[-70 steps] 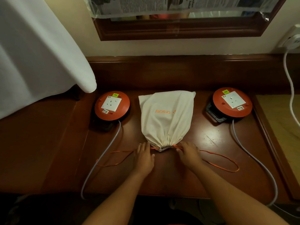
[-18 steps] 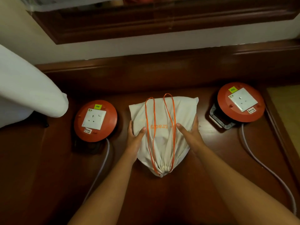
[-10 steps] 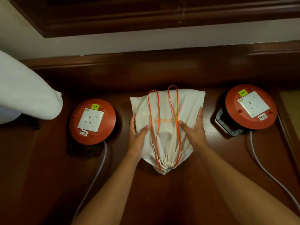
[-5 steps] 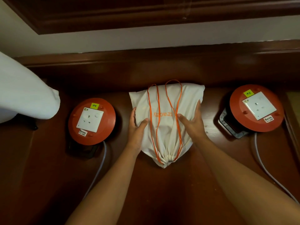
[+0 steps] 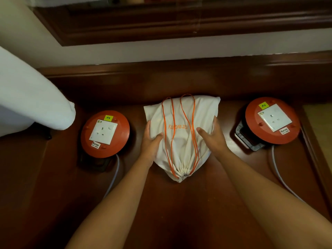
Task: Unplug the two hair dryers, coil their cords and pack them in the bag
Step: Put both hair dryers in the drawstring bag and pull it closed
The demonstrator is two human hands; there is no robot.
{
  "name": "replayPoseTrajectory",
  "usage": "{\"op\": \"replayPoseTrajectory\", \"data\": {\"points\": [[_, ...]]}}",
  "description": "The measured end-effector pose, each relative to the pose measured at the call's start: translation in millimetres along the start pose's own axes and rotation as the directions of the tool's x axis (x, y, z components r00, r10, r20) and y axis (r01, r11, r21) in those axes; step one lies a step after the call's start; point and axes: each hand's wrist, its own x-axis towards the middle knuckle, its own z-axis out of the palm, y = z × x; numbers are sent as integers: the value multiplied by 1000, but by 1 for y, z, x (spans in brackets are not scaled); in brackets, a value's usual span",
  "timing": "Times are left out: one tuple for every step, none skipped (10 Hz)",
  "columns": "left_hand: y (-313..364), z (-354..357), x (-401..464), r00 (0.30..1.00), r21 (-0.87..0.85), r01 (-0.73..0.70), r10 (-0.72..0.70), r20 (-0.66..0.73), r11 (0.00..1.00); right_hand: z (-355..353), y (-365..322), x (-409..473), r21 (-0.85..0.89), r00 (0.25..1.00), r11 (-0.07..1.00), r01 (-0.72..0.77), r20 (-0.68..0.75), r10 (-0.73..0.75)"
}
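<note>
Nearest, cinched mouth of the cloth drawstring bag [image 5: 181, 139] pointing back at the wrists, puckered shut. Left hand [image 5: 150, 141] clasping the bag's left flank, thumb on top, fingers wrapped round the side; right hand [image 5: 212, 136] likewise on the right flank. Orange drawstrings [image 5: 190, 126], seven seconds back trailing loose on the wooden desk [image 5: 179, 212], now laid in loops between the thumbs, up over the far edge. Bag nudged slightly away since half a second ago. Dryers unseen, presumably inside; packing likely finished, only tidying left. Outboard of each hand, an orange extension reel [image 5: 105, 133] and its twin [image 5: 272, 121], sockets bare. Beyond the left fingertips, white cloth [image 5: 32, 97].
</note>
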Motion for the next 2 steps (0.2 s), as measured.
{"op": "replayPoseTrajectory", "data": {"points": [[5, -6, -12, 999, 71, -52, 52, 7, 996, -9, -3, -12, 14, 1000, 1000, -19, -19, 19], [16, -7, -31, 996, 111, -87, 89, -14, 990, -16, 0, -21, 20, 1000, 1000, 24, -12, -24]]}}
